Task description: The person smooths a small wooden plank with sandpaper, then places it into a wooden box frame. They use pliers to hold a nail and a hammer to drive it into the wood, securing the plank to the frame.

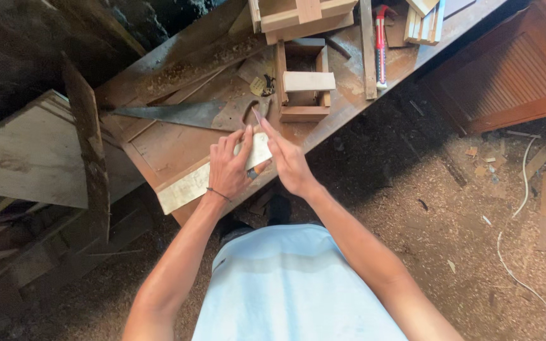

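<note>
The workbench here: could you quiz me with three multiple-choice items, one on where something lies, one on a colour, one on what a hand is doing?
1. Where does the handsaw lie?
A. On the bench, beyond the hands
B. On the floor
C. Hung on a wall

2. What colour is the utility knife handle?
A. Blue
B. Red
C. Green

3. What is the left hand doing?
A. Hanging free
B. Gripping the saw
C. Pressing on a pale wood strip

Answers: 1 A, the blade rests flat on the bench above the hands. 2 B, the handle shows red. 3 C, the fingers lie on the strip, with the right hand beside it.
</note>
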